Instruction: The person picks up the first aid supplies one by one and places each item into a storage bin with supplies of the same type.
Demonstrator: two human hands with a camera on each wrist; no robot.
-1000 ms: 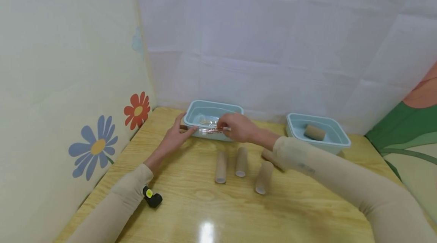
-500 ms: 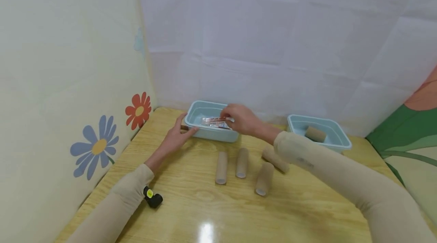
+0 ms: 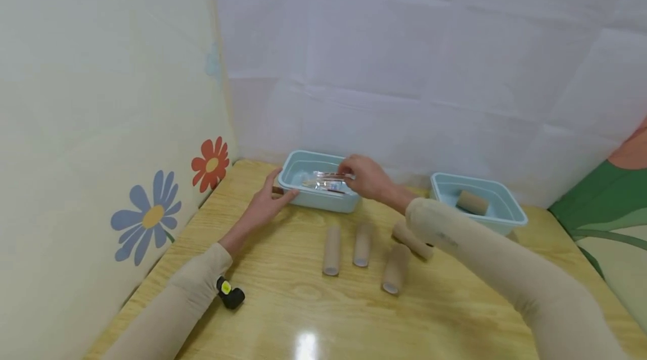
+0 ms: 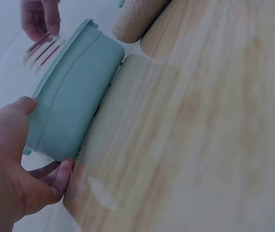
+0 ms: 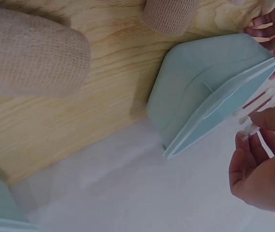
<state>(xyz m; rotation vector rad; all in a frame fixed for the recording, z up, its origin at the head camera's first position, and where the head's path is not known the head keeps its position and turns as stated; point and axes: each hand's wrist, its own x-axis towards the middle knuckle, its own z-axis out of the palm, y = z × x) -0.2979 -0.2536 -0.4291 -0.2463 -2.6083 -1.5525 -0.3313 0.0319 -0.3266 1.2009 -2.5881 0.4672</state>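
Observation:
My left hand [image 3: 263, 203] grips the left end of a light-blue plastic tub [image 3: 323, 200]. In the left wrist view its thumb is at the rim and its fingers are low by the base. My right hand [image 3: 370, 177] pinches the ends of several thin cotton swabs [image 5: 260, 100] in clear wrap, with reddish-brown shafts and white tips. They lie level over the tub's opening in the head view. Beneath them, more clear-wrapped items [image 3: 315, 184] show inside the tub. The right fingertips overlap its right rim in the head view.
Several tan, woven-textured bandage rolls [image 3: 332, 250] lie on the wooden table [image 3: 283, 309] in front of the tub. A second light-blue tub [image 3: 507, 222] stands to the right, with one roll [image 3: 472, 203] in it. A white sheet [image 3: 384, 57] hangs behind.
The right hand has carried the swabs back from the tub's front rim to over its opening. The left hand has stayed at the tub's left end. The head view has shifted slightly.

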